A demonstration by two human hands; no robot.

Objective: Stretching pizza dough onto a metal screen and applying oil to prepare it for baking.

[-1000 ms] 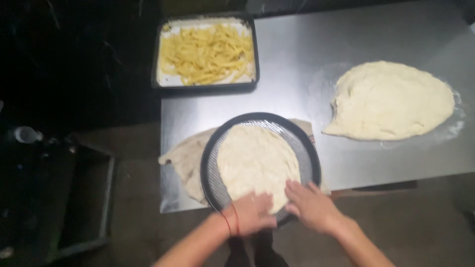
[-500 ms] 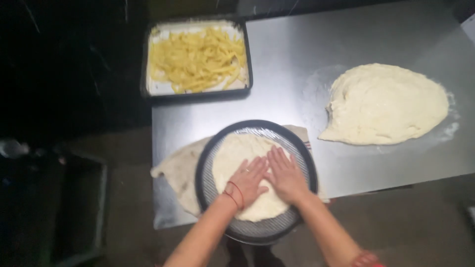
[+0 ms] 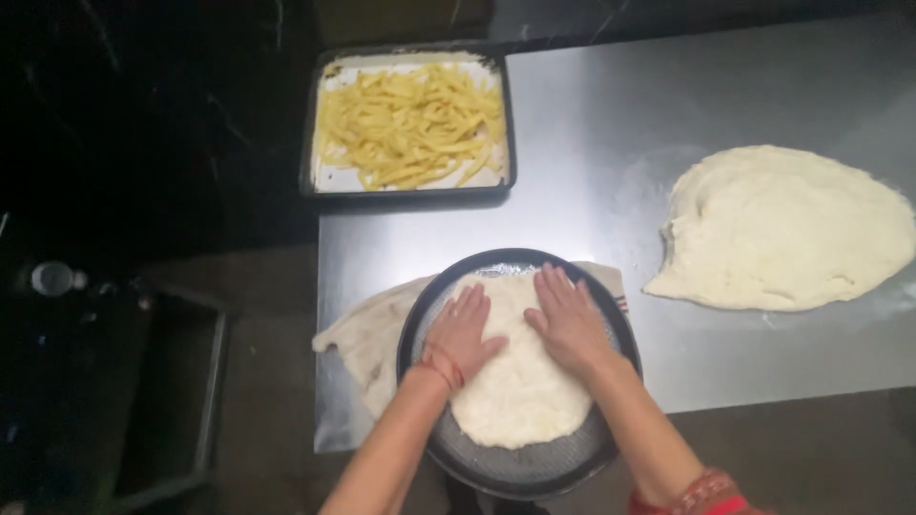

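At the far left, off the desk (image 3: 592,124), a small pale round object (image 3: 52,278) sits in the dark near a dark open bin (image 3: 181,391). On the desk's back left corner stands a dark rectangular tray (image 3: 310,143) filled with yellow potato strips (image 3: 410,119). Near the front edge a beige cloth (image 3: 367,339) lies under a round dark perforated pan (image 3: 520,467), which overhangs the edge a little. A flat round of dough (image 3: 520,401) lies in the pan. The left hand (image 3: 463,329), red thread at its wrist, rests flat on the dough's upper left, fingers spread and holding nothing. The right hand (image 3: 568,319) lies flat just beside it on the upper right, fingers likewise open, pressing down. Well apart to the right, a larger sheet of dough (image 3: 787,229) lies on the floured steel.
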